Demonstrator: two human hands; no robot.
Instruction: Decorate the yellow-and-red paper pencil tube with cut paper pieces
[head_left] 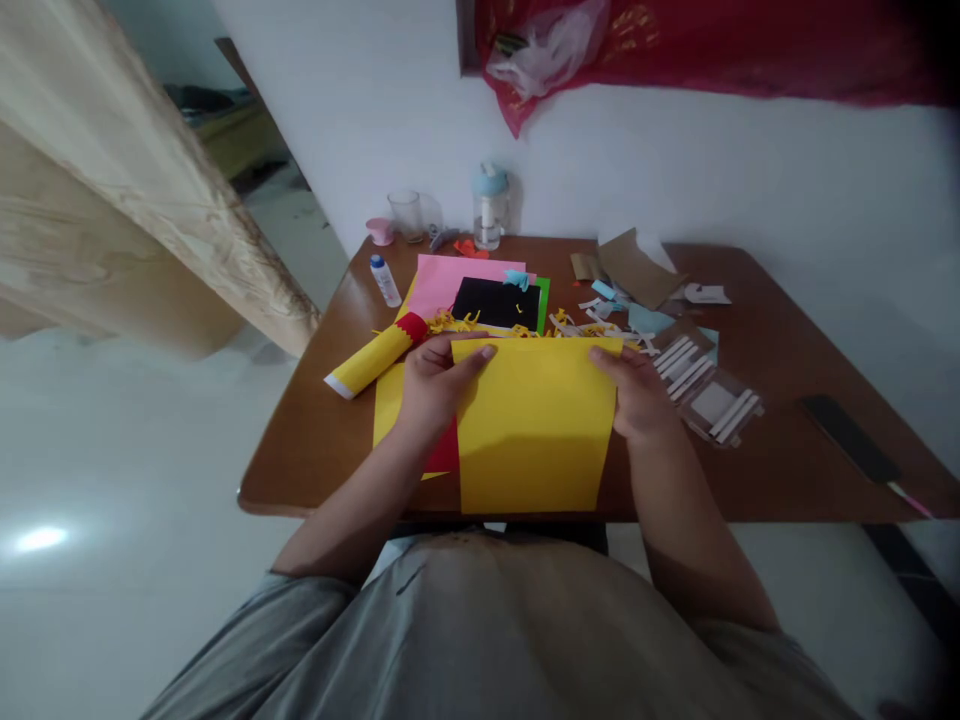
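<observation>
We have a yellow paper sheet (534, 425) up off the tabletop (780, 350), its top edge pinched at both corners. Our left hand (439, 385) and right hand (637, 392) each make a narrow grip, thumb on top; the fingers behind the sheet are mostly hidden, so we can't tell how firmly they bear. The sheet lies near the edge of the tabletop closest to us, its lower half resting flat.

For handling paper this light, we do best with both grips level and equally firm, so that the sheet neither buckles nor creases between them, and with soft thumbs, since a hard press can dent it.

Just beyond the top edge lie yellow paper shreds (454, 322), a pink sheet (465, 285), a black sheet (495, 303) and a green sheet (543, 305). By our left wrist sits a yellow paper roll (375, 355) with a red zigzag end — beside it, a second yellow sheet (386, 410) lies over a red sheet (442, 452). To our right is a clear plastic tray (709, 392) holding white strips, and further right a phone (847, 437). Along the far edge stand a glue bottle (385, 280) and a water bottle (490, 207).
</observation>
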